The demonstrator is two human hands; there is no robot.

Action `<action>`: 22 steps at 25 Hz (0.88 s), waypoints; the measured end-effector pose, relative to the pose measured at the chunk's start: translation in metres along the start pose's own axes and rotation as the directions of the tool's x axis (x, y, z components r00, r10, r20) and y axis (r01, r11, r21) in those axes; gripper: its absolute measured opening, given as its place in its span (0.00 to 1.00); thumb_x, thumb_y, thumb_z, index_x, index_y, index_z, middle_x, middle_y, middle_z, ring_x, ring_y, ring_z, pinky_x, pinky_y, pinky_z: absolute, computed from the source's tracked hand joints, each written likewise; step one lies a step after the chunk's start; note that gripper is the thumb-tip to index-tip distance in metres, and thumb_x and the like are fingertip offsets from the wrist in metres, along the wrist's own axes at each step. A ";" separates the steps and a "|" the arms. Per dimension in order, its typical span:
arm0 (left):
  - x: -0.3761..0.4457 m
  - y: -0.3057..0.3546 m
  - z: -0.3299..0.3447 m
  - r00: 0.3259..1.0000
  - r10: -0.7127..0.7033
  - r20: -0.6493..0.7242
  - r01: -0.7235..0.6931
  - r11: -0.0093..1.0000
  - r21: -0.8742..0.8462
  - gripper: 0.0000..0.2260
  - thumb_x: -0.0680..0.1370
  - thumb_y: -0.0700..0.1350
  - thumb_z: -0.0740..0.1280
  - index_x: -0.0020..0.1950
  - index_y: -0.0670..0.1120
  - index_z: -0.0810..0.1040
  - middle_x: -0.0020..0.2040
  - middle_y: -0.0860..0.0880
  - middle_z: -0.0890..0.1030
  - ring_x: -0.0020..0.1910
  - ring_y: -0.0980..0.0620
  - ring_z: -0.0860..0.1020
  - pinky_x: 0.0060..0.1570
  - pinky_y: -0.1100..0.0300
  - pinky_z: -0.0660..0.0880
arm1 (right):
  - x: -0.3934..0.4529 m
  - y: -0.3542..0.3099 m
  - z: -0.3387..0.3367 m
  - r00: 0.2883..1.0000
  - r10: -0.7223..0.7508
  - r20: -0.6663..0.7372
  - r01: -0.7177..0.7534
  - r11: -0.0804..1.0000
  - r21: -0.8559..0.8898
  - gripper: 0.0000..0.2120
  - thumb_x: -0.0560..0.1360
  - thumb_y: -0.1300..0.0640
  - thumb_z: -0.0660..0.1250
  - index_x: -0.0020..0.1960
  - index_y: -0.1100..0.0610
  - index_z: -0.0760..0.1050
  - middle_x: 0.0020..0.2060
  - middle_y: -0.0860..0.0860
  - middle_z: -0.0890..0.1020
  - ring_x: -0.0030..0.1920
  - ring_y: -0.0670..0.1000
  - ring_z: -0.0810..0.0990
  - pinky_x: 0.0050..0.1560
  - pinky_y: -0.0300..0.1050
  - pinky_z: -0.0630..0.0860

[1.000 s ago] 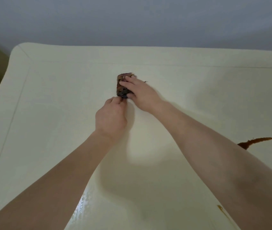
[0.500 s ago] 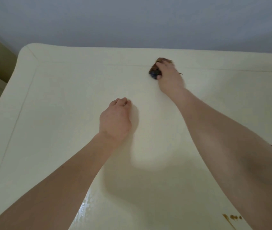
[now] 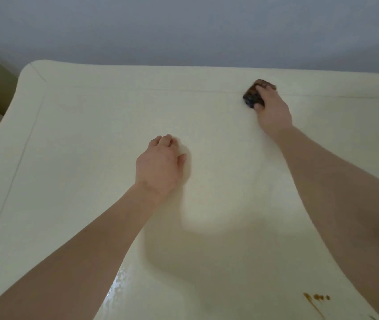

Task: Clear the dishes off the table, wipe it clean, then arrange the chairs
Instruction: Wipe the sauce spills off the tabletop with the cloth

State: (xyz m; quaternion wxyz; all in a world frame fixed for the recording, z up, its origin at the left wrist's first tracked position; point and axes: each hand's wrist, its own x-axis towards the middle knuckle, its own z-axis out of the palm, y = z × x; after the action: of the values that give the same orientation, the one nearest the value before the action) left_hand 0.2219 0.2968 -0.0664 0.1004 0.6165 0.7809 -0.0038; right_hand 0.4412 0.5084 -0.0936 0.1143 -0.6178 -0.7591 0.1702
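The right hand (image 3: 273, 107) had slid the dark, stained cloth (image 3: 252, 98) further right along the cream table (image 3: 91, 125)'s far edge, gripping it, the cloth mostly hidden under fingers. Brown sauce streaks (image 3: 315, 299) sat nearest, cut off. Left hand (image 3: 158, 165) rested curled, holding nothing.

We see a pale cream table (image 3: 96, 139), a dark brown-and-black cloth (image 3: 252, 98) at its far edge, brown sauce stains (image 3: 316, 299) at its near right, a grey-blue wall (image 3: 184, 31) beyond it.
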 end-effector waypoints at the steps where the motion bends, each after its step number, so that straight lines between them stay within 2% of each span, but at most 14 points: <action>1: 0.000 0.000 0.000 1.000 0.002 -0.010 -0.002 1.000 -0.007 0.21 0.80 0.53 0.55 0.70 0.45 0.69 0.68 0.51 0.70 0.68 0.49 0.66 0.50 0.52 0.75 | -0.011 -0.001 0.002 0.999 0.037 -0.018 -0.037 0.999 -0.001 0.24 0.79 0.58 0.57 0.74 0.56 0.61 0.75 0.57 0.60 0.74 0.58 0.58 0.74 0.48 0.54; 2: -0.001 0.001 -0.001 1.000 0.007 -0.014 -0.007 1.000 -0.011 0.20 0.80 0.52 0.55 0.69 0.45 0.69 0.68 0.51 0.70 0.68 0.48 0.66 0.51 0.52 0.75 | -0.027 -0.008 0.006 1.000 -0.011 -0.018 0.011 1.000 0.006 0.24 0.78 0.57 0.55 0.74 0.58 0.62 0.74 0.59 0.61 0.74 0.60 0.59 0.74 0.49 0.54; 4: -0.002 0.002 0.000 1.000 0.020 -0.005 -0.020 1.000 -0.018 0.20 0.81 0.51 0.55 0.69 0.44 0.69 0.68 0.49 0.69 0.68 0.47 0.66 0.54 0.51 0.74 | -0.070 -0.030 0.020 0.968 -0.246 0.054 0.242 0.968 0.063 0.25 0.75 0.58 0.55 0.71 0.60 0.66 0.72 0.62 0.64 0.73 0.63 0.61 0.73 0.51 0.54; 6: -0.002 0.003 0.000 1.000 0.019 0.011 -0.019 0.999 -0.037 0.21 0.81 0.51 0.55 0.70 0.43 0.68 0.69 0.48 0.68 0.69 0.46 0.65 0.59 0.51 0.72 | -0.119 -0.036 0.024 0.886 -0.432 0.171 0.423 0.902 0.089 0.22 0.77 0.61 0.59 0.71 0.58 0.67 0.72 0.61 0.64 0.73 0.61 0.60 0.73 0.52 0.53; 8: -0.003 0.004 0.002 0.999 0.013 0.030 -0.012 1.000 -0.021 0.22 0.80 0.51 0.55 0.71 0.41 0.66 0.69 0.46 0.68 0.70 0.45 0.64 0.65 0.49 0.68 | -0.142 -0.015 0.011 0.823 -0.508 0.256 0.505 0.859 0.080 0.22 0.78 0.61 0.61 0.72 0.56 0.66 0.73 0.57 0.63 0.74 0.57 0.58 0.73 0.52 0.52; 9: -0.005 0.005 0.003 0.999 0.021 0.034 -0.022 1.000 0.008 0.23 0.80 0.52 0.55 0.71 0.40 0.66 0.70 0.45 0.68 0.70 0.44 0.63 0.67 0.49 0.65 | -0.141 0.003 0.001 0.828 -0.507 0.240 0.510 0.859 0.057 0.22 0.78 0.61 0.61 0.72 0.55 0.67 0.73 0.57 0.64 0.74 0.56 0.60 0.72 0.54 0.53; 10: -0.009 0.007 0.003 0.999 0.034 0.030 -0.035 0.999 0.035 0.23 0.80 0.51 0.55 0.70 0.40 0.66 0.70 0.44 0.68 0.71 0.43 0.63 0.69 0.48 0.62 | -0.136 0.022 -0.009 0.871 -0.454 0.190 0.459 0.888 0.015 0.22 0.77 0.60 0.61 0.71 0.56 0.67 0.72 0.57 0.65 0.73 0.57 0.61 0.72 0.58 0.55; 12: -0.021 0.015 0.007 0.998 0.062 0.024 -0.063 0.997 0.038 0.22 0.80 0.51 0.55 0.70 0.40 0.67 0.70 0.42 0.69 0.71 0.42 0.62 0.72 0.47 0.58 | -0.120 0.057 -0.027 0.984 -0.162 0.075 0.167 0.984 -0.066 0.23 0.78 0.60 0.60 0.72 0.55 0.66 0.73 0.57 0.65 0.74 0.57 0.61 0.73 0.59 0.53; 13: -0.028 0.022 0.009 0.996 0.085 0.028 -0.086 0.996 0.025 0.21 0.80 0.50 0.56 0.70 0.41 0.67 0.70 0.42 0.69 0.71 0.41 0.62 0.72 0.47 0.58 | -0.119 0.065 -0.033 1.000 -0.011 0.024 0.014 0.995 -0.103 0.23 0.78 0.61 0.60 0.72 0.55 0.65 0.73 0.57 0.65 0.73 0.57 0.61 0.74 0.57 0.51; 14: -0.033 0.031 0.012 0.993 0.112 0.038 -0.112 0.994 0.012 0.21 0.80 0.50 0.56 0.69 0.41 0.68 0.70 0.42 0.69 0.71 0.41 0.63 0.72 0.47 0.58 | -0.124 0.062 -0.033 0.999 0.027 -0.019 -0.029 0.990 -0.137 0.23 0.77 0.61 0.61 0.71 0.56 0.67 0.72 0.58 0.66 0.72 0.58 0.62 0.73 0.54 0.52; 16: -0.042 0.050 0.018 0.988 0.147 0.047 -0.147 0.989 -0.009 0.21 0.79 0.50 0.57 0.68 0.41 0.68 0.69 0.42 0.69 0.70 0.41 0.63 0.71 0.46 0.59 | -0.155 0.040 -0.021 0.993 -0.119 -0.019 0.116 0.989 -0.090 0.21 0.73 0.65 0.62 0.66 0.61 0.73 0.67 0.61 0.72 0.69 0.62 0.68 0.71 0.50 0.57; 19: -0.055 0.076 0.025 0.984 0.174 0.047 -0.173 0.985 -0.019 0.21 0.79 0.51 0.58 0.68 0.42 0.67 0.69 0.42 0.68 0.70 0.40 0.63 0.70 0.47 0.60 | -0.226 0.039 -0.009 0.894 -0.434 0.109 0.418 0.897 0.144 0.21 0.68 0.69 0.61 0.59 0.62 0.78 0.63 0.60 0.76 0.64 0.58 0.73 0.69 0.44 0.60; 21: -0.065 0.087 0.028 0.981 0.187 0.046 -0.187 0.982 -0.007 0.22 0.78 0.52 0.58 0.69 0.43 0.66 0.70 0.42 0.67 0.71 0.41 0.62 0.71 0.47 0.60 | -0.242 0.065 -0.025 0.842 -0.513 0.165 0.483 0.854 0.192 0.18 0.71 0.67 0.61 0.58 0.61 0.80 0.62 0.59 0.77 0.64 0.55 0.73 0.71 0.39 0.59; 22: -0.069 0.092 0.029 0.980 0.195 0.045 -0.196 0.981 0.005 0.23 0.78 0.53 0.59 0.70 0.43 0.65 0.70 0.42 0.67 0.71 0.41 0.62 0.71 0.48 0.59 | -0.237 0.082 -0.035 0.858 -0.498 0.123 0.476 0.863 0.170 0.17 0.71 0.66 0.60 0.57 0.61 0.80 0.61 0.60 0.78 0.63 0.55 0.74 0.70 0.36 0.58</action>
State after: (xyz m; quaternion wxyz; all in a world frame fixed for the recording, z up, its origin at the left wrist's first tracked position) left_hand 0.3300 0.2483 -0.0729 0.1145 0.6905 0.7142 -0.0115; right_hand 0.5779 0.2956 -0.0854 0.1325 -0.3803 -0.8844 0.2360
